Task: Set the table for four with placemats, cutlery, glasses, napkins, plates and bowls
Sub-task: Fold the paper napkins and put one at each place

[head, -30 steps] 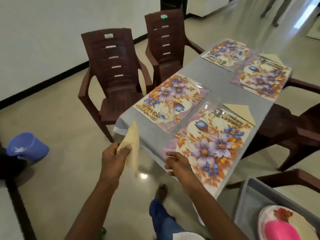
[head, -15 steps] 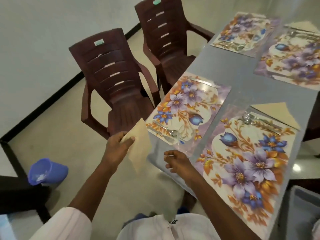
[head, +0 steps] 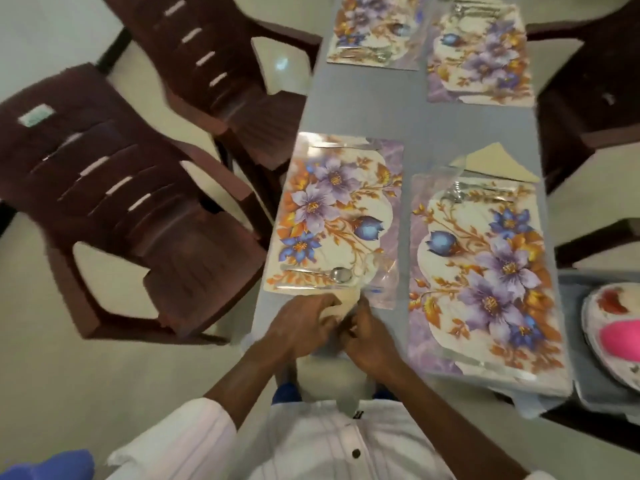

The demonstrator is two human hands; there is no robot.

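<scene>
The only label is a pale green sticker (head: 36,116) on the brown chair (head: 138,216) left of the hands, its writing too blurred to read. The cream napkin (head: 347,302) is mostly covered, a pointed part showing between the hands, just short of the floral placemat (head: 332,216) and spoon (head: 339,274) beyond the fingers. The left hand (head: 301,323) and right hand (head: 367,337) both clasp it with curled fingers, close together.
</scene>
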